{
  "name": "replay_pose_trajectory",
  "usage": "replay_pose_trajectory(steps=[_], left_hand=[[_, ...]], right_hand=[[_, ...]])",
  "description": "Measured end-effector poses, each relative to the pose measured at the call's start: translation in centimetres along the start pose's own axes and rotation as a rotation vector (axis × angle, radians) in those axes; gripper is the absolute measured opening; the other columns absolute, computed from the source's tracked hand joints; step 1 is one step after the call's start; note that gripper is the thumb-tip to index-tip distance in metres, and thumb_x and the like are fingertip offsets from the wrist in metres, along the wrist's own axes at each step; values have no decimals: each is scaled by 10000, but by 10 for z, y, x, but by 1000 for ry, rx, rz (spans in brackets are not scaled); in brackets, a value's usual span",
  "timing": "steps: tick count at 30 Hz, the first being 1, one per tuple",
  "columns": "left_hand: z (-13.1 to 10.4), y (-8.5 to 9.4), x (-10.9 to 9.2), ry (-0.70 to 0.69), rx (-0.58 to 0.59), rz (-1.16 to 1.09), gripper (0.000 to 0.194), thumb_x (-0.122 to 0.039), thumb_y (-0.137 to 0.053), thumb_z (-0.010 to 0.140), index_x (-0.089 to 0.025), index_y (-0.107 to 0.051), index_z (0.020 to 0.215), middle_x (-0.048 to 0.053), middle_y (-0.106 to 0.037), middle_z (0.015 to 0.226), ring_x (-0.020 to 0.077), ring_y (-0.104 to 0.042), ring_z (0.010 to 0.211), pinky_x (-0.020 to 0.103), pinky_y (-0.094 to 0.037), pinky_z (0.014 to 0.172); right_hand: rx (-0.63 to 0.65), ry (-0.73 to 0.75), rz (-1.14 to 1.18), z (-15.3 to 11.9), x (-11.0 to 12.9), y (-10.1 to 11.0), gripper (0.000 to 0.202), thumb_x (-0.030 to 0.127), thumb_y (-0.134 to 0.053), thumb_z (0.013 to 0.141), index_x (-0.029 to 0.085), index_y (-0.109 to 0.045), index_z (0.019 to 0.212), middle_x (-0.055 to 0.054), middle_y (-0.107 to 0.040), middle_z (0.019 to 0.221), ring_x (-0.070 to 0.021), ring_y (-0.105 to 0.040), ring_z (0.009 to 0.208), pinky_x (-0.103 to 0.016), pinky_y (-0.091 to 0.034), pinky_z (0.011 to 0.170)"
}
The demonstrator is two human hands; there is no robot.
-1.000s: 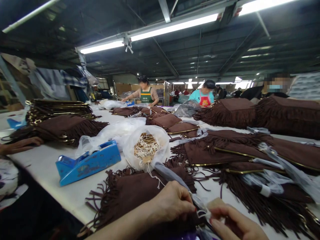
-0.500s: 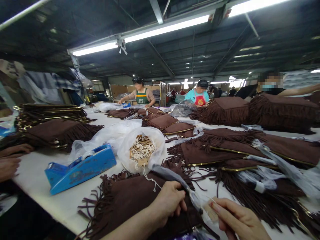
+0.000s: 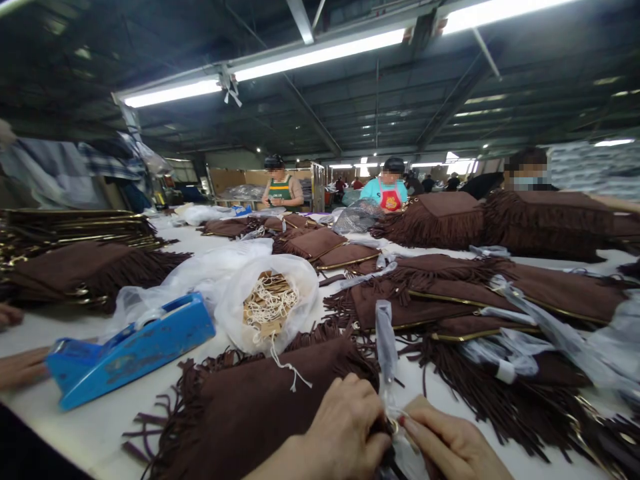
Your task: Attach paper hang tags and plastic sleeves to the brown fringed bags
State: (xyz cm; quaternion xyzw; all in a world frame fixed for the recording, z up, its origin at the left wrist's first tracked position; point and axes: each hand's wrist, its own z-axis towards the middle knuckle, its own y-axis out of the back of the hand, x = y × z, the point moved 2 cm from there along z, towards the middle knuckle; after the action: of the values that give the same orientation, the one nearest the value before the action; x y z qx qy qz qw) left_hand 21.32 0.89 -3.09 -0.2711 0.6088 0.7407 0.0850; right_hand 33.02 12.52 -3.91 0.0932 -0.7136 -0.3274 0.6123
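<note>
Right in front of me, the person's left hand (image 3: 350, 421) is bent over the near right edge of a fringed brown bag (image 3: 260, 393), its fingers curled in; I cannot tell from here what they grip. The right hand (image 3: 447, 437) comes in just beside it, thumb and forefinger pressed together, pinching what looks like a thin white cord (image 3: 394, 414) near the foot of a clear plastic strip (image 3: 386, 340) that stands up between the two hands. The bag lies flat on the white desk (image 3: 95, 437), fringe spread toward the left. Just behind it sits an open white plastic bag (image 3: 307, 283) filled with tan tags (image 3: 270, 310) on white strings, one string trailing over the brown cloth. A scuffed blue tape dispenser (image 3: 140, 350) stands to the left, a co-worker's hand (image 3: 23, 369) near its end. More brown bags (image 3: 450, 290) lie to the right, and a co-worker in a green apron (image 3: 281, 191) stands across the way.
</note>
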Motion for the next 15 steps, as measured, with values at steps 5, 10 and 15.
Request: replay_pose_trajectory(steps=[5,10,15], left_hand=[[-9,-11,3,33,-26,90,110,-290,-565,761,-191,-534,798,9,-571,913,171,-460,867,315,-308,736],[-6,-12,2,-18,61,156,120,-283,-502,799,-200,-528,882,22,-572,916,177,-465,854,335,-295,727],[0,-15,-11,127,51,124,202,-351,-519,750,-200,-551,881,52,-544,956,224,-457,907,393,-303,788]], right_hand=[[-19,108,-289,14,-4,-6,297,328,-404,843,268,-692,878,-29,-648,711,-198,-601,740,-272,-443,672],[-123,25,-334,24,-21,-5,340,338,-387,845,277,-676,1012,-71,-701,869,-242,-638,843,-341,-468,757],[-164,-22,-162,26,-22,1,422,404,-350,865,195,-674,1036,-75,-727,828,-239,-659,776,-332,-485,718]])
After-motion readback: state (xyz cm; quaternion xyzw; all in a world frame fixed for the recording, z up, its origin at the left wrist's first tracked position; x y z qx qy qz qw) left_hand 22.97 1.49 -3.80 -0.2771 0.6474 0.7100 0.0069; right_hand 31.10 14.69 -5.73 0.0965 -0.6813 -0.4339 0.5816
